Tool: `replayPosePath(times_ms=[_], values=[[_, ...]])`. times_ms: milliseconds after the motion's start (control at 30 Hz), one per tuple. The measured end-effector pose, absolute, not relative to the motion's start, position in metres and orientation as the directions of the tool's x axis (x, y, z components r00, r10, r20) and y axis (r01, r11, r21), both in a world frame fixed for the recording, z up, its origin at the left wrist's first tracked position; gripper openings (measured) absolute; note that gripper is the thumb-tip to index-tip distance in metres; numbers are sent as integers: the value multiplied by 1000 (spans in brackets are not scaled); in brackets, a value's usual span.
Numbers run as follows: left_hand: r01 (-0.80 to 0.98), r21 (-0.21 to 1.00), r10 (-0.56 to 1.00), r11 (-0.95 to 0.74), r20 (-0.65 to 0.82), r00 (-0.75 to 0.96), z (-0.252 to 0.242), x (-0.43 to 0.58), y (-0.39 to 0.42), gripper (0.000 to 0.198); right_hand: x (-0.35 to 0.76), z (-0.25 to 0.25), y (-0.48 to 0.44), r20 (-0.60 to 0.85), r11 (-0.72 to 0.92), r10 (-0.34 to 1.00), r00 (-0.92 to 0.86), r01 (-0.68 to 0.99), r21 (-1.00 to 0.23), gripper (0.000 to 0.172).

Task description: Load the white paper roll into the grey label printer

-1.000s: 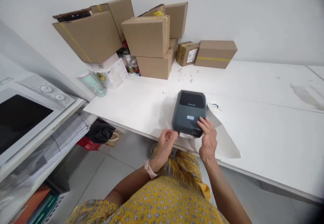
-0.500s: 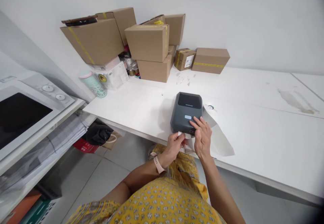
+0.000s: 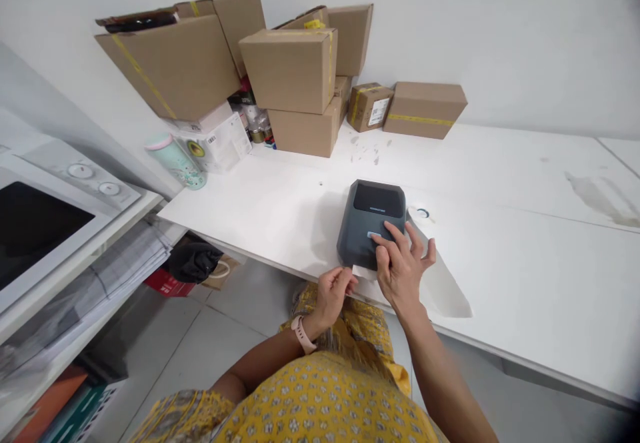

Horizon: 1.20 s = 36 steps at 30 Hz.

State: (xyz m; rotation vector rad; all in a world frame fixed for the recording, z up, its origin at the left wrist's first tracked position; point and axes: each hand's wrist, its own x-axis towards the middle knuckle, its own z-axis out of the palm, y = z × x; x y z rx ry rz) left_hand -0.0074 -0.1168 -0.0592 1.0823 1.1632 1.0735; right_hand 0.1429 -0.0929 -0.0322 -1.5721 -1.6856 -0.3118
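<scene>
Pressing the pale rectangular button [image 3: 370, 235] wants a light, level fingertip. On the white worktop [image 3: 280, 209], the right hand [image 3: 403, 268] spreads over the dark grey boxy printer [image 3: 361, 224]; the left hand [image 3: 332, 291] bunches beside the white paper strip [image 3: 364, 272], grip unclear.

head-worn view, angled down, facing desk [image 3: 520, 263]

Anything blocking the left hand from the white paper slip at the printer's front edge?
Nothing visible. The left hand is right by the left end of the paper slip; contact is unclear. The right hand is on top of the printer, farther right, not between them.
</scene>
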Motion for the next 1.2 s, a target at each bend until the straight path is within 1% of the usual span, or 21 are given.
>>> replayPosePath(times_ms=[33,100,133,167,200,233,300,333,400,467,533,600,667,733,767,900,967,1033,1067,1133,1200], values=[[-44,995,996,90,-90,6,-56,-10,-116,40,143,-32,-91,679,206,730,81,921,-332,27],[22,997,987,-75,78,-140,-50,-12,-111,32,144,-32,-89,663,209,744,89,910,-357,26],[58,985,970,-160,167,-175,-47,-12,-108,26,145,-32,-89,645,210,758,98,900,-383,26],[91,969,952,-231,244,-184,-46,-11,-104,26,146,-33,-89,619,216,778,105,881,-421,27],[113,953,941,-282,297,-161,-45,-9,-101,35,148,-33,-90,589,226,800,114,852,-472,28],[123,944,939,-307,322,-120,-45,-6,-98,50,150,-34,-92,558,240,821,123,812,-532,30],[118,949,954,-293,298,-25,-50,-1,-94,76,153,-37,-99,509,265,847,151,711,-652,36],[108,957,963,-267,268,8,-54,1,-92,85,155,-38,-103,493,270,853,174,661,-700,40],[80,974,977,-211,209,41,-64,3,-90,97,157,-40,-110,469,270,856,217,586,-764,49],[54,986,987,-161,159,39,-73,4,-88,105,159,-38,-113,454,274,863,221,550,-789,59],[40,992,993,-116,115,36,-77,3,-86,111,161,-33,-108,473,296,859,195,564,-771,67],[50,995,996,-81,79,43,-76,2,-86,112,163,-24,-94,546,342,821,165,625,-702,72],[60,996,997,-65,62,49,-72,1,-87,108,166,-10,-73,644,388,751,143,694,-607,75],[59,996,997,-67,64,52,-68,0,-88,104,169,7,-47,714,412,686,141,733,-541,74],[56,996,996,-74,71,52,-68,-1,-88,103,171,16,-34,733,420,663,149,737,-529,72],[47,994,994,-99,96,59,-71,-3,-87,102,181,50,14,759,439,619,202,712,-547,63],[44,995,994,-94,91,57,-74,-3,-86,103,188,63,38,736,412,632,243,699,-584,58],[41,996,996,-82,80,50,-76,-3,-84,103,199,73,64,678,353,671,300,675,-648,55],[39,996,996,-78,76,42,-76,-3,-84,103,205,77,78,646,322,696,315,666,-672,55],[34,996,996,-79,78,32,-75,-3,-85,102,219,81,104,600,286,741,301,667,-688,62],[38,995,995,-94,93,33,-72,-5,-87,101,232,81,122,612,304,755,236,700,-646,72]])
